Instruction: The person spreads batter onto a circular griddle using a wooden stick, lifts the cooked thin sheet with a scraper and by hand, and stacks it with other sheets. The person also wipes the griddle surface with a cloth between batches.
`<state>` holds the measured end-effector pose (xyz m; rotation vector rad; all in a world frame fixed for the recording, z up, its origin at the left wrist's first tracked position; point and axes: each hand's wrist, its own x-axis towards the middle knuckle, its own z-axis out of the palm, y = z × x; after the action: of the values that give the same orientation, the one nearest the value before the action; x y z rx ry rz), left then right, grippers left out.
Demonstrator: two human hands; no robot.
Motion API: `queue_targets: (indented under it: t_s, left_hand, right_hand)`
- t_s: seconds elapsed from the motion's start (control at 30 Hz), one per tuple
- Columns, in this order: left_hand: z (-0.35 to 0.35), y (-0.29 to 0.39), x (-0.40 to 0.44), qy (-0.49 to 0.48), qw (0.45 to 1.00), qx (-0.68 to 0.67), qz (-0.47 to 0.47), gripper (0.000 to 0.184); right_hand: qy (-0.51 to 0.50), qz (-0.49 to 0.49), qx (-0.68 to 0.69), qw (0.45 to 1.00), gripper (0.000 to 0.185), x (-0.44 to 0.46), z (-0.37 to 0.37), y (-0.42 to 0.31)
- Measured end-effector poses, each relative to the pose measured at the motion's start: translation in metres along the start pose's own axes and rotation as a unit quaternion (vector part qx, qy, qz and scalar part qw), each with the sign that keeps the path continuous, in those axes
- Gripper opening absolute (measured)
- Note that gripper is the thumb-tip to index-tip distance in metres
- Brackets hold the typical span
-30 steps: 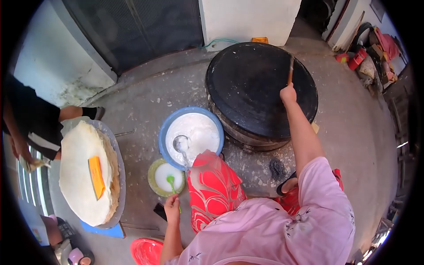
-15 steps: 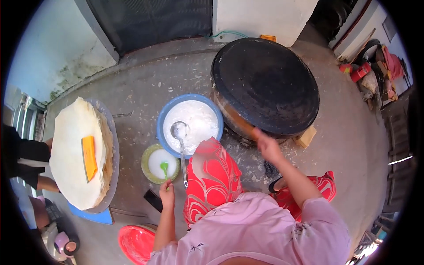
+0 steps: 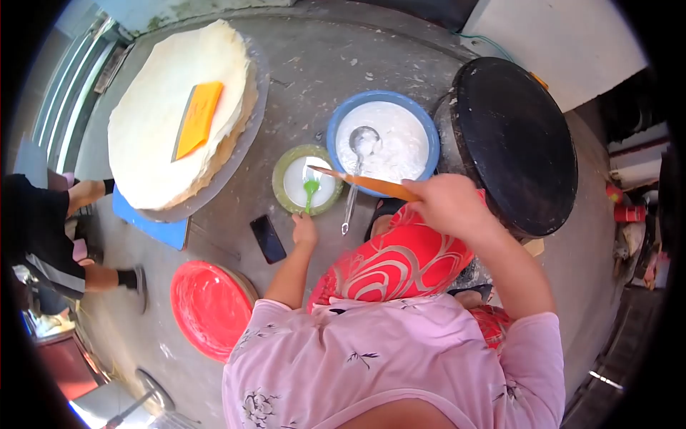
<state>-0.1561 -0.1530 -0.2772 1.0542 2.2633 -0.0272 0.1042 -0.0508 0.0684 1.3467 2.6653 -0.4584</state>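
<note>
My right hand is closed round the handle of a long, flat wooden spatula. The spatula reaches left past the edge of the blue basin, its tip over the green bowl of white liquid. At that bowl's near rim, my left hand has its fingers closed on the handle of a green spoon, whose head is in the bowl. White batter fills the blue basin, where a metal ladle rests across the rim. Right of the basin stands a round black griddle.
At the left, a tall stack of thin pale sheets carries an orange scraper. A phone and a red basin are on the floor nearby. Another person is at the far left.
My right hand has brought the spatula from the griddle's near edge leftward to over the green bowl. My left hand stays on the spoon. The view has turned left.
</note>
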Motion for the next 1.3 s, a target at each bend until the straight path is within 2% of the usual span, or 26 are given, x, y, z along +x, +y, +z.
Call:
queue_targets:
  t_s: [0.07,0.1,0.17,0.2,0.23,0.27,0.3,0.37,0.4,0.47,0.53,0.57,0.6,0.67,0.73,0.77,0.83,0.87,0.93,1.0,1.07,1.1,1.17,1.23,1.3]
  left_hand:
    - [-0.008,0.004,-0.005,0.050,0.998,-0.021,0.011,0.040]
    - [-0.016,0.005,-0.009,0.051,0.998,-0.023,0.007,0.040]
    - [-0.038,0.003,-0.018,0.036,0.978,-0.204,0.000,0.025]
    - [-0.042,-0.002,-0.025,0.039,0.978,-0.206,-0.005,0.025]
    - [-0.043,-0.009,-0.035,0.074,0.971,-0.227,0.035,0.027]
    - [-0.047,-0.012,-0.047,0.110,0.960,-0.247,0.075,0.031]
    - [-0.051,-0.013,-0.060,0.112,0.959,-0.248,0.071,0.031]
    - [-0.059,-0.009,-0.088,0.051,0.944,-0.320,0.063,0.028]
    - [-0.044,-0.013,-0.083,0.059,0.938,-0.328,0.092,0.029]
    - [-0.026,-0.017,-0.061,0.052,0.948,-0.310,0.054,0.029]
    - [-0.015,-0.020,-0.032,0.047,0.956,-0.288,0.026,0.029]
    - [-0.013,-0.020,-0.018,0.080,0.960,-0.268,0.014,0.029]
    - [-0.011,-0.020,-0.005,0.114,0.961,-0.251,0.002,0.029]
    - [-0.021,-0.018,0.015,0.110,0.962,-0.248,-0.026,0.029]
    - [-0.033,-0.016,0.012,0.109,0.967,-0.227,-0.050,0.027]
    - [-0.040,-0.013,-0.002,0.109,0.966,-0.228,-0.050,0.027]
    - [-0.040,-0.009,-0.033,0.137,0.949,-0.281,0.039,0.025]
    - [-0.032,-0.008,-0.039,0.138,0.950,-0.278,0.040,0.025]
    - [-0.015,-0.010,-0.048,0.135,0.949,-0.268,0.093,0.024]
    - [-0.016,-0.010,-0.034,0.125,0.956,-0.261,0.053,0.024]
    - [-0.022,-0.003,-0.011,0.118,0.959,-0.259,0.019,0.024]
    - [-0.023,-0.005,0.001,0.126,0.961,-0.248,-0.005,0.025]
    - [-0.021,-0.009,0.008,0.134,0.962,-0.237,-0.028,0.026]
    - [-0.018,-0.013,0.008,0.136,0.961,-0.239,-0.029,0.027]
    - [-0.018,-0.013,-0.020,0.124,0.951,-0.283,0.020,0.028]
  right_hand:
    - [-0.119,0.008,-0.066,0.991,0.021,0.041,0.024,-0.018]
    - [-0.137,0.017,-0.062,0.988,0.020,0.056,0.030,-0.028]
    - [-0.156,0.019,-0.059,0.986,0.020,0.081,0.050,-0.032]
    - [-0.160,0.055,-0.031,0.985,0.020,0.094,0.069,-0.029]
    - [-0.166,0.091,-0.004,0.982,0.021,0.103,0.082,-0.028]
    - [-0.167,0.085,-0.005,0.982,0.021,0.108,0.089,-0.028]
    - [-0.160,0.108,0.027,0.981,0.022,0.110,0.094,-0.027]
    - [-0.155,0.131,0.059,0.977,0.023,0.112,0.104,-0.021]
    - [-0.151,0.141,0.074,0.976,0.023,0.112,0.109,-0.017]
    - [-0.154,0.152,0.091,0.972,0.024,0.108,0.115,-0.013]
    - [-0.211,0.175,0.125,0.954,0.024,0.110,0.115,-0.010]
    - [-0.211,0.177,0.126,0.953,0.024,0.108,0.116,-0.009]
    - [-0.193,0.173,0.121,0.958,0.026,0.105,0.116,-0.008]
    - [-0.178,0.170,0.112,0.963,0.028,0.099,0.117,-0.007]
    - [-0.139,0.081,0.054,0.986,0.038,0.093,0.113,-0.008]
    - [-0.138,0.080,0.053,0.986,0.038,0.090,0.116,-0.009]
    - [-0.112,0.028,-0.044,0.992,0.041,0.088,0.126,-0.015]
    - [-0.087,0.015,-0.069,0.994,0.042,0.088,0.129,-0.020]
    - [-0.098,0.030,-0.081,0.991,0.041,0.094,0.135,-0.019]
    - [-0.111,0.044,-0.095,0.988,0.041,0.093,0.139,-0.018]
    - [-0.116,0.041,-0.091,0.988,0.027,0.090,0.126,-0.017]
    - [-0.117,0.042,-0.093,0.988,0.027,0.090,0.125,-0.015]
    - [-0.158,0.103,0.029,0.982,0.025,0.091,0.123,-0.010]
    - [-0.166,0.115,0.084,0.976,0.025,0.091,0.128,-0.005]
    - [-0.174,0.125,0.142,0.966,0.025,0.093,0.131,-0.006]
